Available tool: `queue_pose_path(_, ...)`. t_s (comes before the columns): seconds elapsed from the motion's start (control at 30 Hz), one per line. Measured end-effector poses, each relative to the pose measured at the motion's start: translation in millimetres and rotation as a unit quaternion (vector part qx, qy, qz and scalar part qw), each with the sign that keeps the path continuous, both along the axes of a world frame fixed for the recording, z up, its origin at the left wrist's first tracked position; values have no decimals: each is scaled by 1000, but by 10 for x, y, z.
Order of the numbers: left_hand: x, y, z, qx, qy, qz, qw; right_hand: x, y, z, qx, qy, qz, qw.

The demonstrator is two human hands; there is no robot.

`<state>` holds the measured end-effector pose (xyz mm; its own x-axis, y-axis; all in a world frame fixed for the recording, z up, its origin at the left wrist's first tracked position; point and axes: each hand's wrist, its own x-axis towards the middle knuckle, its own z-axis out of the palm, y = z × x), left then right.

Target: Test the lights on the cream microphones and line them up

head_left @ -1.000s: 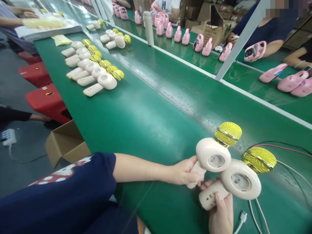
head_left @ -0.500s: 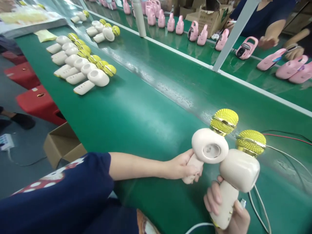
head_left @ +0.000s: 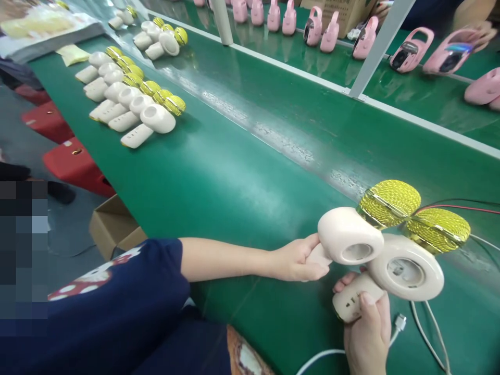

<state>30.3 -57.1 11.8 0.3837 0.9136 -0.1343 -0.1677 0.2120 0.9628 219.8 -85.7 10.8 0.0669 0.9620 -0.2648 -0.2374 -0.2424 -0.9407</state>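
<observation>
Glossy green bench (head_left: 219,208) fills the workshop view, with red stools (head_left: 78,161) along its left edge, pink units (head_left: 410,52) lined up beyond a white rail (head_left: 289,70), and a carton (head_left: 347,21) whose print is too small to read. Over its near right part, the left hand (head_left: 299,259) has its fingers wrapped round one cream mic (head_left: 346,234); the right hand (head_left: 367,328) grips the second mic (head_left: 429,278) beside it, the handle's dark marks illegible.

In the left hand (head_left: 297,258), a cream plastic microphone with rounded yellow mesh head (head_left: 347,233) is left of a second such microphone (head_left: 380,260) in the right hand (head_left: 367,333). Farther left, similar microphones (head_left: 158,120) lie on the flat green tabletop (head_left: 242,208); rounded pink plastic devices (head_left: 416,56) stand behind.
</observation>
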Motion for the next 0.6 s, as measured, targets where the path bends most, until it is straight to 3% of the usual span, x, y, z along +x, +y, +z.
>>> queue_pose_path(0.13,-2,4,21,-12,-19,-7,1000,-22,-2,109,-7,31,17,999)
queue_pose_path(0.4,-5,125,43,-125,-242,-92,958,11,-41,138,-28,38,38,998)
queue_pose_path(0.6,-4,119,42,-118,-257,-119,952,-8,-5,189,-43,61,32,997)
